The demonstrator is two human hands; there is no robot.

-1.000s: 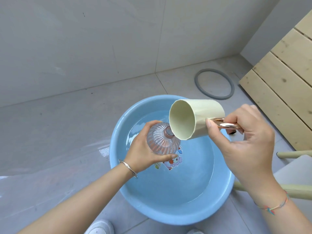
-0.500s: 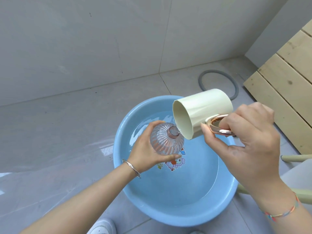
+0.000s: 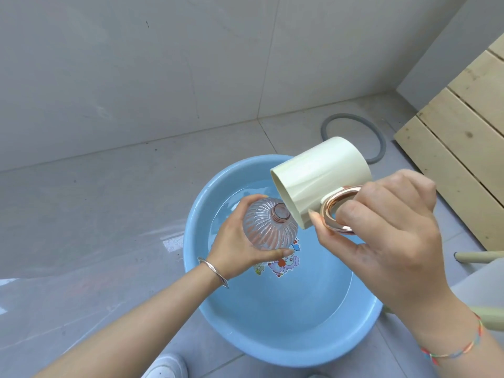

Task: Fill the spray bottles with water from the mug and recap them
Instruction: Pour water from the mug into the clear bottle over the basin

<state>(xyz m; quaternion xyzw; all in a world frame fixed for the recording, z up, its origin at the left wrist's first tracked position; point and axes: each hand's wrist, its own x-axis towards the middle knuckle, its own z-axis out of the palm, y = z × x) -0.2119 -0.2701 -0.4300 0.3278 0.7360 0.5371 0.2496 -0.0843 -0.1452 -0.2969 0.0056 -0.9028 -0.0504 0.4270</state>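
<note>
Base of bottle [image 3: 268, 227] behind left hand [image 3: 234, 248], mug [image 3: 321, 175] interior unseen.

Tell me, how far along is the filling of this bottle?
Done: the bottle is uncapped, its neck open. In hand: the left hand holds it over the blue basin while the right hand tilts the mug by its handle, rim beside the neck; no stream is visible. Left: finishing the fill and recapping; no cap or other bottle shows.

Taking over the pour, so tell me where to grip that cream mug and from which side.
Grip the rose-gold ring handle, coming from the right, as the right hand does. The mug is tilted, mouth toward the ribbed clear bottle, so the handle side keeps fingers off the pouring rim.
</note>
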